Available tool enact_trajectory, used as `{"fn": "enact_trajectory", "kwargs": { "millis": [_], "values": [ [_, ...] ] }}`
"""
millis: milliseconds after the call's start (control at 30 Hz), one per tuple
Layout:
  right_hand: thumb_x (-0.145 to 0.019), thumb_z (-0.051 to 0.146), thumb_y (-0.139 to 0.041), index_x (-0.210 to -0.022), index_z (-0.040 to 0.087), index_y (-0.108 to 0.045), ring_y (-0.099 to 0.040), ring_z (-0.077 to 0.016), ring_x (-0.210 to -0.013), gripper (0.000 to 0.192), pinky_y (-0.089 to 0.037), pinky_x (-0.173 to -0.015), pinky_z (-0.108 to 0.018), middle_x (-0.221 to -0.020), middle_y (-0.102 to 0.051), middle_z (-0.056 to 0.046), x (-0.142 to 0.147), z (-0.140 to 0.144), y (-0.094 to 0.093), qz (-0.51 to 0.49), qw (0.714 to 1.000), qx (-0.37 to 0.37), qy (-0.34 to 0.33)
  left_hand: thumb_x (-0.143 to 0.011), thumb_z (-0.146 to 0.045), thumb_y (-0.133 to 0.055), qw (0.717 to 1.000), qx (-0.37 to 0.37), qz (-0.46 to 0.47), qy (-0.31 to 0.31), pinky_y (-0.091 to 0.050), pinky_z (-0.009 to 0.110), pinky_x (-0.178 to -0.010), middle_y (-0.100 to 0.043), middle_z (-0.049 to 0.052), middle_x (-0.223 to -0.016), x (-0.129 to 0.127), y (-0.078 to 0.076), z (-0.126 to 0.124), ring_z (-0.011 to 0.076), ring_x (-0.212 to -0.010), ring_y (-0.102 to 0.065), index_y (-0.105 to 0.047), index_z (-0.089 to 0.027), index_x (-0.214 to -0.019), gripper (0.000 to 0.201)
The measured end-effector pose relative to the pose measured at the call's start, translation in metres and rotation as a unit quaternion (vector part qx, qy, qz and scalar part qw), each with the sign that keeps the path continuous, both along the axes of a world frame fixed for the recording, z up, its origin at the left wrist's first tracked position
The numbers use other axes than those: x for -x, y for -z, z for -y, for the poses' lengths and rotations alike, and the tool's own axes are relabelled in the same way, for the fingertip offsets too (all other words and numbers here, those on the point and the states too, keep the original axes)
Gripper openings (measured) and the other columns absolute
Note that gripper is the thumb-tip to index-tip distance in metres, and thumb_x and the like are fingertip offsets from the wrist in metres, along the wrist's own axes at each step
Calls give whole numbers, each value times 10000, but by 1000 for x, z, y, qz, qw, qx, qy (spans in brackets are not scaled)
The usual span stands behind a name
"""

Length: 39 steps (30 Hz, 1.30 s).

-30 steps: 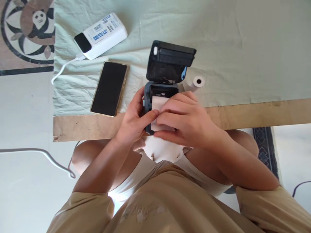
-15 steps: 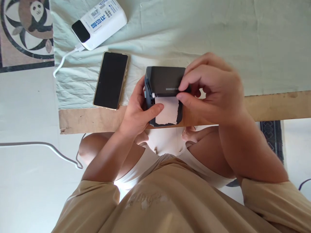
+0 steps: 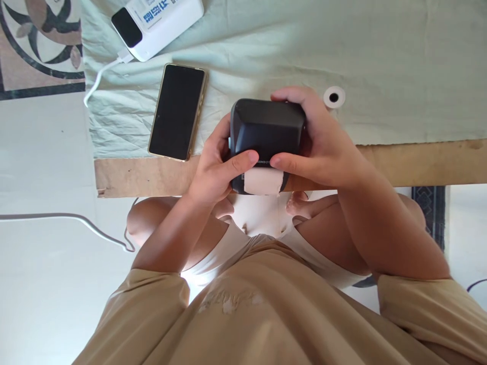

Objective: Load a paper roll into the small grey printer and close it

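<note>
A small black printer [image 3: 266, 129] sits at the table's near edge with its lid down. A strip of white paper [image 3: 262, 181] sticks out from under the lid toward me. My left hand [image 3: 213, 170] grips the printer's left side, thumb pressed on the lid's front edge. My right hand [image 3: 319, 142] wraps the right side and back, thumb also on the lid's front edge. A white paper roll [image 3: 334, 97] lies on the cloth just beyond my right hand.
A black phone [image 3: 178, 118] lies face up left of the printer. A white power bank [image 3: 155, 20] with a white cable [image 3: 99, 81] is at the far left. A pale green cloth [image 3: 380, 61] covers the wooden table [image 3: 418, 162]. Another cable [image 3: 68, 220] runs across the floor.
The printer's lid went from standing open to fully shut over the paper. My right hand moved from the paper strip to the lid and now clasps the printer's right side.
</note>
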State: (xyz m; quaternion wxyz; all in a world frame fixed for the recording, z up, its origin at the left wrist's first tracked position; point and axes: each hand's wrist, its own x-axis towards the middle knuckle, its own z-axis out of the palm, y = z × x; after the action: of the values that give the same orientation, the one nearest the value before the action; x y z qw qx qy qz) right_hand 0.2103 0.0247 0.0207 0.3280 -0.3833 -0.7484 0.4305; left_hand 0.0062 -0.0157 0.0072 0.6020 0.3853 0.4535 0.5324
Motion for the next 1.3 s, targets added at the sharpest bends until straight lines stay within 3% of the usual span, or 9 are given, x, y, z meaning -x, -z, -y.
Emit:
{"fn": "enact_trajectory", "kwargs": {
  "millis": [100,267,467,700,833,933,1067,1133,1300],
  "values": [
    [-862,531,-834,-1550,367,-484,-714,-301,-1258,788,-683,-978,-470,-1520,-677,-72,2,-1,11,-32,999,32,7,-778,-756,-886,1000,-15,24,-9,-612,391,-782,-737,60,-1016,1,0,-1,382,-1159,-750,-768,-287,-1241,669],
    [-842,635,-873,-1557,359,-494,-722,-294,-1235,855,-696,-932,-447,-1497,-674,-72,-3,-5,17,-16,1000,4,1,-717,-623,-1018,995,-3,14,96,-630,431,-1045,-813,19,-1249,15,-5,-3,398,-1383,-672,-748,-289,-1347,762],
    [-948,707,-771,-1626,378,-444,-712,-308,-1336,821,-718,-989,-465,-1574,-640,-65,-6,-9,24,-29,999,-27,-11,-984,-745,-725,993,-59,70,74,-507,468,-1329,-763,41,-1457,7,-2,-7,355,-1641,-538,-760,-338,-1348,548],
    [-994,545,-748,-1546,365,-521,-681,-343,-1423,623,-745,-941,-475,-1644,-603,-82,1,2,6,9,995,-89,33,-1035,-791,-588,992,100,80,-8,-623,500,-1197,-834,123,-1194,1,-11,-9,404,-1596,-584,-782,-226,-1092,601],
    [-953,516,-798,-1518,316,-558,-701,-360,-1389,646,-703,-1089,-583,-1587,-631,-134,3,6,-7,25,989,-143,23,-1069,-718,-571,987,143,65,-35,-673,517,-1101,-842,135,-1095,6,-13,-10,415,-1470,-689,-804,-204,-1061,564],
    [-940,547,-809,-1506,324,-578,-732,-347,-1297,651,-720,-1001,-548,-1575,-625,-141,3,7,-9,41,988,-146,38,-1057,-695,-593,983,167,73,-25,-681,508,-1056,-854,122,-1137,9,-13,-13,425,-1434,-705,-825,-209,-1095,540],
    [-943,673,-785,-1320,323,-655,-709,-226,-868,531,-633,-698,-401,-1063,-679,-42,6,10,-17,22,960,-237,146,-950,-822,-683,989,126,80,-6,-672,479,-984,-854,103,-1177,10,-12,-12,446,-1413,-705,-819,-245,-1107,613],
    [-1036,573,-721,-1150,344,-660,-563,-161,-628,262,-515,-618,-359,-770,-515,29,9,13,-25,-11,940,-261,220,-907,-826,-746,993,87,73,25,-659,444,-925,-843,98,-1092,11,-11,-9,424,-1331,-742,-809,-250,-1101,610],
    [-1103,329,-658,-928,327,-615,-669,-194,-753,180,-571,-732,-405,-873,-546,4,15,17,-43,-68,917,-229,320,-930,-687,-820,995,52,55,70,-576,319,-697,-718,27,-819,15,-8,-3,259,-912,-786,-775,-238,-1057,469]
  ]
}}
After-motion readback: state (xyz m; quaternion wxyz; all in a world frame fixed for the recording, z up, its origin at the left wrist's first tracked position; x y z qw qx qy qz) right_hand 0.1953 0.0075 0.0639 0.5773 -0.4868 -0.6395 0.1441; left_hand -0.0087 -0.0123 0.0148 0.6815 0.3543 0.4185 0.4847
